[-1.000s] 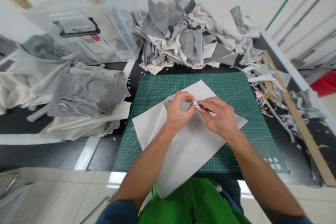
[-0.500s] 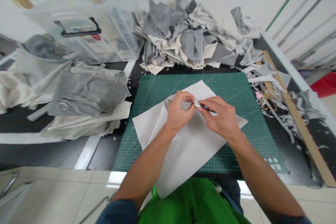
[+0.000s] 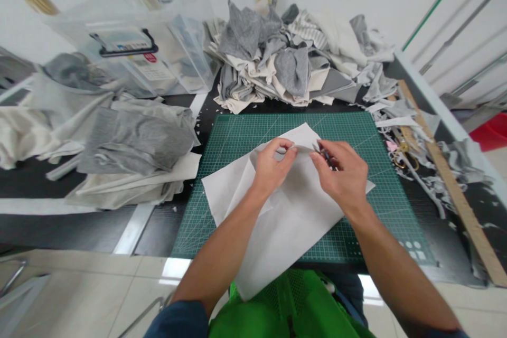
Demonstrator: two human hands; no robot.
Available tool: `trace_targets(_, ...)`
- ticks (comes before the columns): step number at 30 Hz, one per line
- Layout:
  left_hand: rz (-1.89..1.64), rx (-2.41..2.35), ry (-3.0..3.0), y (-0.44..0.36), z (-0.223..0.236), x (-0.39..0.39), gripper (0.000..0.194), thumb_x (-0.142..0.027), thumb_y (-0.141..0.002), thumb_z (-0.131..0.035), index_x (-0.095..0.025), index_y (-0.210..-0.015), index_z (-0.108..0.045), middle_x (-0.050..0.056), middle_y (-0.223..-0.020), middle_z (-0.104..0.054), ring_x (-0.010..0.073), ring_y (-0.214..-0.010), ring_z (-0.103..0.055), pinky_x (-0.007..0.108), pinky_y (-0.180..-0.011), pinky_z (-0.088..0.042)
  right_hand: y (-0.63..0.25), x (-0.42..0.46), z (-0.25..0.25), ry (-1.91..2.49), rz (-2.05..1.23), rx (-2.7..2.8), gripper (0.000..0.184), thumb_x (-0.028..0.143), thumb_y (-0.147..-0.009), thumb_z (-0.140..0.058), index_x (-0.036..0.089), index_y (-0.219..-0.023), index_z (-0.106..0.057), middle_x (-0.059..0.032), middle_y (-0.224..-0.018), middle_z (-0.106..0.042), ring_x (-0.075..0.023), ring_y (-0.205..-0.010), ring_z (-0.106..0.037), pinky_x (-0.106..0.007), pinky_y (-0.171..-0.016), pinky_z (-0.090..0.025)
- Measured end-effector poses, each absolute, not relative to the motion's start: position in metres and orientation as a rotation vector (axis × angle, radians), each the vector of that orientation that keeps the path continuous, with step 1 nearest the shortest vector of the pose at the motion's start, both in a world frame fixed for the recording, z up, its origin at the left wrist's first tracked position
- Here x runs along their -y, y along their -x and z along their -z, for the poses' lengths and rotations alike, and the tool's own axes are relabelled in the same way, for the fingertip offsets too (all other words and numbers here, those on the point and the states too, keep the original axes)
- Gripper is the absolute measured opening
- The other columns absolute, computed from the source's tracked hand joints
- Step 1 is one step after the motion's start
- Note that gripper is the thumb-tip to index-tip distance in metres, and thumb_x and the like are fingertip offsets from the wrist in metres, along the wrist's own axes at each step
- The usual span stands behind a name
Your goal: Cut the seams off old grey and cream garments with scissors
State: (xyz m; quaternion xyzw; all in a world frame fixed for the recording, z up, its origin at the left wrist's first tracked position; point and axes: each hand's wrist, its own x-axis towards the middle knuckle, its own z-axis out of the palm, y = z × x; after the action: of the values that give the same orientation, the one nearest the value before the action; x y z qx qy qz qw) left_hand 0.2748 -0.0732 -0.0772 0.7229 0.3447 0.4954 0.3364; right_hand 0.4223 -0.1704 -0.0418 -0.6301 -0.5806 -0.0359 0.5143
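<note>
Pinching the white cloth (image 3: 285, 237), the left hand's (image 3: 272, 168) grip holds a fold above the green cutting mat (image 3: 392, 206), where most of it lies. The right hand's (image 3: 345, 173) grip is clamped around a small dark tool (image 3: 327, 158); fabric scraps (image 3: 293, 68) heap behind on the worktop (image 3: 95, 229).

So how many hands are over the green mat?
2. The left hand pinches a fold of the white sheet; the right hand, apart from it, holds a small pointed tool. No other hand shows.

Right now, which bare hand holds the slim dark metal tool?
The right hand: the tool juts from its grip, whereas the left hand pinches only the thin white sheet.
</note>
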Motion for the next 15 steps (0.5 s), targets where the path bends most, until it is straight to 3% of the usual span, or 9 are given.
trace_targets(5,-1.339,-0.933,-1.730,-0.279,0.086,0.077,0.004,-0.021,-0.085,-0.070,-0.022,-0.088,-0.068,-0.004,-0.074,-0.068,0.0102,-0.067,-0.061,0.023,-0.063,-0.049,-0.414,0.171,0.048,1.491,0.099,1.488,0.025,0.036,-0.094,-0.070,0.023,-0.115,-0.074,-0.0080,-0.101,-0.075,-0.0210,-0.086,-0.070,-0.035,-0.077,-0.061)
trace_targets(9,-1.417,-0.965,-1.785,-0.280,0.084,0.082,0.008,-0.014,-0.082,-0.069,-0.022,-0.086,-0.069,-0.004,-0.075,-0.067,0.0097,-0.066,-0.058,0.023,-0.063,-0.047,-0.410,0.170,0.054,1.464,0.149,1.544,0.027,0.032,-0.095,-0.068,0.022,-0.120,-0.072,-0.0093,-0.105,-0.076,-0.0220,-0.093,-0.071,-0.036,-0.083,-0.061)
trace_targets(15,-1.619,-0.920,-1.976,-0.279,0.074,0.087,0.012,-0.011,-0.082,-0.069,-0.021,-0.077,-0.065,-0.004,-0.071,-0.063,0.0096,-0.065,-0.058,0.024,-0.064,-0.048,-0.410,0.170,0.053,1.479,0.151,1.544,0.025,0.031,-0.097,-0.066,0.023,-0.119,-0.073,-0.0086,-0.102,-0.076,-0.0213,-0.088,-0.071,-0.035,-0.081,-0.062)
